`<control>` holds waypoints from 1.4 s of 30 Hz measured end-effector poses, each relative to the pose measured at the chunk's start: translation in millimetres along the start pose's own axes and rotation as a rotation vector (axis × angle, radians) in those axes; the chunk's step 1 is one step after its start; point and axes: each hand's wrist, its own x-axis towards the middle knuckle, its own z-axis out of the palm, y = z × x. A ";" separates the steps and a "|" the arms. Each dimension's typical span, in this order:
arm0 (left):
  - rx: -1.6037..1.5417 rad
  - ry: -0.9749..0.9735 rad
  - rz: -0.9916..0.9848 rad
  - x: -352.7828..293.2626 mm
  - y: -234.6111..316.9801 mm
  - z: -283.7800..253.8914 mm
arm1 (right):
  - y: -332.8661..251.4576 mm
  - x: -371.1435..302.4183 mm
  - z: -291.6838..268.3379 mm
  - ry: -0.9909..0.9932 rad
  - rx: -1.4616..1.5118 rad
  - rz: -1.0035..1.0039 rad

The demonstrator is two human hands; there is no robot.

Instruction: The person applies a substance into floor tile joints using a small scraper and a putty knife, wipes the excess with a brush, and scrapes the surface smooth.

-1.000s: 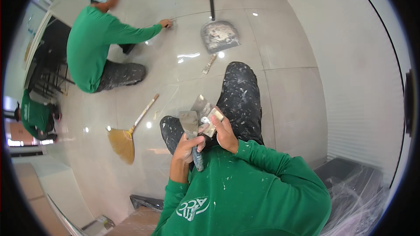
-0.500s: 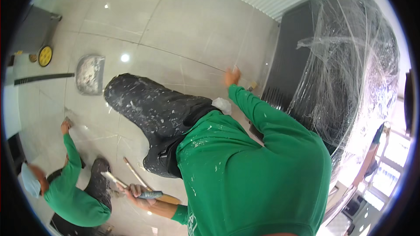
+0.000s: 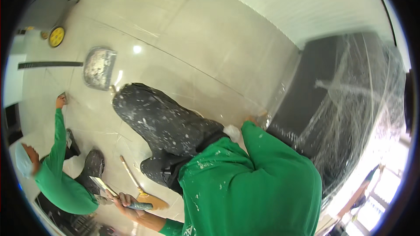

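My left hand [image 3: 124, 203] is closed round the grey-blue handle of a scraper [image 3: 104, 186], whose flat blade points to the far left. Beneath it a brush [image 3: 152, 201] with a thin wooden handle and tan bristles lies on the floor. My right hand [image 3: 250, 119] is low by the base of a dark cabinet [image 3: 308, 81] partly wrapped in clear plastic film. Its fingers are smeared and partly hidden by the green sleeve, so I cannot tell whether they hold anything. A white crumpled bag or cloth [image 3: 232, 133] shows at my waist.
A dustpan [image 3: 99, 69] dusted with white, with a long black handle, lies left of my speckled knee. Further left stands a grey wheeled machine [image 3: 56, 37] with a yellow wheel. A co-worker [image 3: 61, 183] in green crouches at the left, one hand on the tiled floor [image 3: 175, 35].
My right hand has drawn back toward me and the cabinet base. My left hand still grips the scraper. The view has shifted, and the co-worker's outstretched hand appears farther up.
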 end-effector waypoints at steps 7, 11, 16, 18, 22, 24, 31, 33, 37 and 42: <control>-0.054 0.298 0.097 -48.1 -6.5 -9.3 | -155.4 -166.8 -1.3 -0.412 0.249 -1.095; -0.056 0.505 0.115 -31.0 -9.6 -5.5 | -248.0 -319.1 16.7 -0.742 0.112 -1.808; 0.060 0.642 0.076 -22.6 4.6 -12.6 | -296.5 -517.8 77.2 -0.961 0.025 -2.451; 0.055 0.698 0.103 -14.3 9.6 -6.9 | -293.2 -582.7 102.1 -0.995 0.036 -2.796; 0.009 0.781 0.181 -8.3 4.9 -23.5 | -277.3 -664.2 155.9 -0.882 0.100 -3.135; 0.019 0.837 0.177 6.6 4.0 -24.4 | -277.0 -682.6 179.9 -0.646 -0.186 -3.312; -0.131 0.874 0.180 0.4 -1.7 -74.7 | -249.9 -690.1 180.4 -0.689 -0.803 -3.396; -0.194 0.906 0.196 5.8 0.0 -73.2 | -227.8 -683.3 160.5 -0.902 -0.975 -3.404; -0.151 0.937 0.273 3.5 8.3 -74.1 | -171.4 -675.5 112.8 -1.235 -1.578 -3.284; -0.159 0.997 0.317 -15.1 14.6 -58.5 | -37.5 -641.7 127.1 -1.491 -1.827 -3.359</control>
